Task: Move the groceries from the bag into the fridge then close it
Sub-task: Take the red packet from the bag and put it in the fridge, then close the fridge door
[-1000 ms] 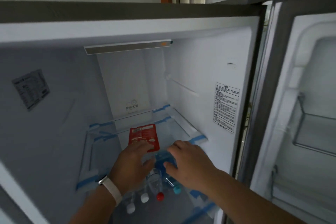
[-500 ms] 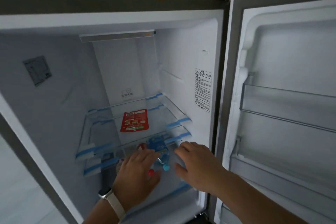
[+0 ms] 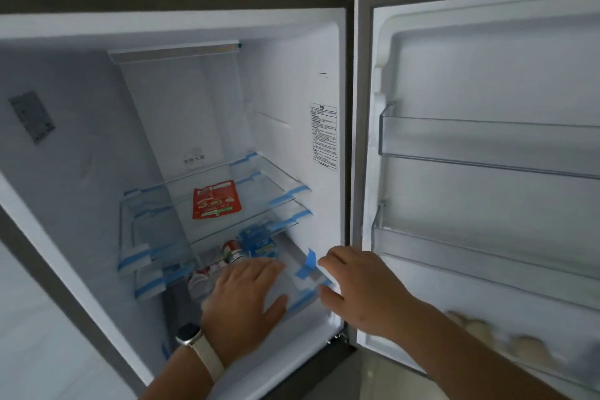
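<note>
The fridge (image 3: 324, 75) is seen wide open. The left grip (image 3: 246, 299) is held flat, with fingers straight and close together, and nothing is held in it. Just beside its fingertips, small bottles (image 3: 201, 279) with red and white tops are laid on the lowest clear shelf (image 3: 302, 295). A shiny blue pack (image 3: 258, 242) is found a bit further back, next to a red-topped bottle (image 3: 231, 250). The right grip (image 3: 360, 289) is spread and loose, with nothing in it. It is kept near the shelf's right corner, where blue tape (image 3: 310, 265) is stuck. A flat red packet (image 3: 216, 200) is laid on the glass shelf (image 3: 156, 204) above. Clear plastic bins (image 3: 487, 146) are seen in the white door.
</note>
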A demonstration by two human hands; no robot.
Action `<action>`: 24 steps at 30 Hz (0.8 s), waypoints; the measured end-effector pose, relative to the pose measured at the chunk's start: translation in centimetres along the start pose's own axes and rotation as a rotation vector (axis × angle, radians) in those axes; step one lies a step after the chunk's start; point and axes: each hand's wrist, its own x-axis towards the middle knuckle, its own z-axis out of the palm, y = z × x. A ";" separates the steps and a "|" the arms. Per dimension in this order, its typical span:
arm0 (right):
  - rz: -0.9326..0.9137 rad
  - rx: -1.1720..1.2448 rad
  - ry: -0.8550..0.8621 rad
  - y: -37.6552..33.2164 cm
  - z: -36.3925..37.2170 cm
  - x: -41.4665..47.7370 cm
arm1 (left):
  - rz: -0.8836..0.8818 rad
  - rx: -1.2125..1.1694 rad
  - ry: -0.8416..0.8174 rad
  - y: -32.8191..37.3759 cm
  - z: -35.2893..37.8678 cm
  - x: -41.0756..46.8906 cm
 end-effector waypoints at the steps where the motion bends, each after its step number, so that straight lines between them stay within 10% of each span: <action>1: 0.011 -0.012 -0.013 -0.4 0.0 -0.7 | 0.017 0.008 0.002 0.0 -0.1 -0.5; 24: 0.644 -0.161 -0.054 0.2 -3.1 -27.2 | 0.477 -0.365 -0.139 18.8 4.0 -6.7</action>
